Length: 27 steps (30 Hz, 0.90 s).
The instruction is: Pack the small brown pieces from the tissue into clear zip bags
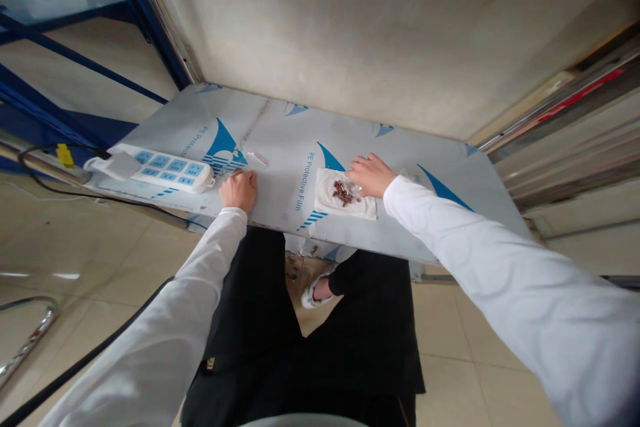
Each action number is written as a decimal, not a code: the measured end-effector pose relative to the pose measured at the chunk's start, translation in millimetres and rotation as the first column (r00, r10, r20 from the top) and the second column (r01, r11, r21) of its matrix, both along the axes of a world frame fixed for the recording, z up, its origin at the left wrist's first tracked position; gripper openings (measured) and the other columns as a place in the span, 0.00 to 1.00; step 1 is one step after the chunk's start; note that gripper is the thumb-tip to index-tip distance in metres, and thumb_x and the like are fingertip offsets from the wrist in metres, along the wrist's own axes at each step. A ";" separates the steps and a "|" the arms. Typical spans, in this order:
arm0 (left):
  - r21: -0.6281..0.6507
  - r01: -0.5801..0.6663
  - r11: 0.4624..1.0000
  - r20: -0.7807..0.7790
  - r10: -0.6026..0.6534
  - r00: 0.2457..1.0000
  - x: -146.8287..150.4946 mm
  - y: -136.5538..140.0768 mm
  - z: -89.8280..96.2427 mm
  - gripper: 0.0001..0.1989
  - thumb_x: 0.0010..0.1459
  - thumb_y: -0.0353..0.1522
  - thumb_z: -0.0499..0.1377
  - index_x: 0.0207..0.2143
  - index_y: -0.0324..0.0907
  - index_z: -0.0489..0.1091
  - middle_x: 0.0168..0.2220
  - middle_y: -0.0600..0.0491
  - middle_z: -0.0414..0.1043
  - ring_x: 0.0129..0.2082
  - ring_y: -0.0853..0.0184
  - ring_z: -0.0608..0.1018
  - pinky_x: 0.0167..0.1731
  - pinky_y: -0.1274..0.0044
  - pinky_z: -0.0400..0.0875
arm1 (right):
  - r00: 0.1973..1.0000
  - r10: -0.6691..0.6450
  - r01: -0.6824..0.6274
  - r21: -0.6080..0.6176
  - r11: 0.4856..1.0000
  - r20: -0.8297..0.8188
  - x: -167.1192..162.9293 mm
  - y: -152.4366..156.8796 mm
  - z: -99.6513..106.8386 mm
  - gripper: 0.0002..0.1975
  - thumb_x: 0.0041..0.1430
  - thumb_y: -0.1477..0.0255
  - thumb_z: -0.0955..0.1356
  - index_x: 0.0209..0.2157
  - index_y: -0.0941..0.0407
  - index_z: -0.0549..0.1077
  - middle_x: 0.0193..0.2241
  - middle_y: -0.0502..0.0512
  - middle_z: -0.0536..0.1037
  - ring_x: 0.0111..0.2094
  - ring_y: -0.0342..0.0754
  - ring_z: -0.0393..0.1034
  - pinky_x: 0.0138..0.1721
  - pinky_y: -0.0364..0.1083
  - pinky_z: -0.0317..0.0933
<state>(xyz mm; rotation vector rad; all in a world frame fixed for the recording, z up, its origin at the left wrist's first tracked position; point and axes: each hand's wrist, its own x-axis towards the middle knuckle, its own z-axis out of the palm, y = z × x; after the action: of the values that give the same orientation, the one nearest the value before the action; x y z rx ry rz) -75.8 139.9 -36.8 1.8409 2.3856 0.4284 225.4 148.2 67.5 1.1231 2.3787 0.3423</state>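
My left hand (239,190) rests curled near the table's front edge, beside the power strip; whatever its fingers hold, if anything, is hidden. My right hand (371,175) reaches over the right side of a folded white cloth or paper pad (326,200), its fingers bent. A small heap of brown, short slender pieces (343,192) lies on the pad, close to my right thumb. Something clear and shiny glints between the heap and the thumb, too small to make out. A small clear packet (257,158) lies just beyond my left hand.
A white power strip (170,170) with blue sockets and a plugged-in black cable (65,145) occupies the table's left end. Printed protective film covers the metal tabletop (280,140). A pale wall (325,33) stands behind, with a blue metal frame (160,27) at left.
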 end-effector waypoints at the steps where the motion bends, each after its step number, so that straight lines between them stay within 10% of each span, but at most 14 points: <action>1: 0.014 0.000 1.000 0.001 0.000 1.000 1.2 -0.3 -1.0 0.19 0.62 0.40 0.48 0.43 0.43 0.76 0.46 0.41 0.75 0.39 0.52 0.77 0.35 0.67 0.68 | 1.000 0.007 -0.007 0.015 1.000 -0.013 1.6 -1.0 0.0 0.16 0.52 0.74 0.71 0.44 0.61 0.74 0.44 0.65 0.75 0.49 0.58 0.63 0.44 0.51 0.50; 9: 0.128 0.011 0.992 0.011 -0.012 1.000 3.2 -4.8 3.6 0.17 0.61 0.35 0.49 0.38 0.40 0.77 0.41 0.42 0.75 0.34 0.59 0.76 0.31 0.73 0.63 | 0.951 -0.118 0.145 0.074 0.987 -0.285 36.8 -14.4 3.2 0.20 0.53 0.69 0.71 0.48 0.58 0.73 0.43 0.63 0.75 0.47 0.57 0.65 0.44 0.51 0.53; 13: 0.232 0.005 0.973 0.042 -0.015 0.999 9.3 -29.7 18.4 0.19 0.64 0.38 0.47 0.42 0.42 0.77 0.34 0.47 0.75 0.31 0.65 0.74 0.31 0.77 0.62 | 0.795 -0.395 0.477 0.074 0.876 -0.460 78.4 -29.6 -18.4 0.24 0.57 0.61 0.68 0.51 0.59 0.70 0.43 0.64 0.75 0.45 0.57 0.67 0.43 0.51 0.57; 17: 0.457 -0.026 0.889 0.211 -0.080 0.974 39.0 -73.2 33.8 0.19 0.63 0.41 0.50 0.40 0.39 0.77 0.25 0.52 0.71 0.23 0.71 0.70 0.30 0.80 0.63 | 0.693 -0.367 0.590 0.194 0.784 -0.621 85.1 -56.9 -42.1 0.39 0.52 0.55 0.70 0.58 0.64 0.62 0.53 0.73 0.67 0.53 0.66 0.61 0.49 0.59 0.55; 21: 0.557 0.064 0.828 0.261 -0.248 0.933 80.8 -120.0 39.4 0.14 0.61 0.38 0.55 0.38 0.40 0.78 0.23 0.53 0.70 0.21 0.74 0.70 0.27 0.81 0.64 | 0.287 -0.184 0.708 0.079 0.702 -0.940 33.3 -110.2 -36.9 0.31 0.58 0.56 0.66 0.57 0.60 0.63 0.51 0.71 0.69 0.52 0.62 0.64 0.47 0.58 0.60; 24: 0.539 0.231 0.810 0.256 -0.419 0.871 105.1 -148.8 36.1 0.12 0.61 0.35 0.56 0.41 0.44 0.78 0.27 0.51 0.75 0.24 0.72 0.75 0.30 0.81 0.68 | -0.190 -0.292 0.471 -0.348 0.810 -0.937 -16.7 -155.2 -27.7 0.20 0.62 0.59 0.64 0.49 0.56 0.69 0.42 0.61 0.76 0.38 0.51 0.73 0.36 0.48 0.68; 27: 0.499 0.382 0.778 0.295 -0.567 0.769 119.3 -168.5 34.9 0.11 0.61 0.33 0.56 0.41 0.46 0.78 0.29 0.50 0.78 0.27 0.70 0.77 0.32 0.80 0.71 | -0.378 -0.326 0.397 -0.470 0.788 -0.867 -46.6 -182.8 -27.0 0.13 0.59 0.62 0.67 0.41 0.56 0.73 0.34 0.56 0.79 0.32 0.49 0.74 0.31 0.45 0.68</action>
<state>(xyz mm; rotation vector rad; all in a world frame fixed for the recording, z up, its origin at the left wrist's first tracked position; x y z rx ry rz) 43.5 -28.6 -1.9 2.1416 1.5166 1.2041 178.8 -34.6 40.5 2.9579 2.5766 -1.4601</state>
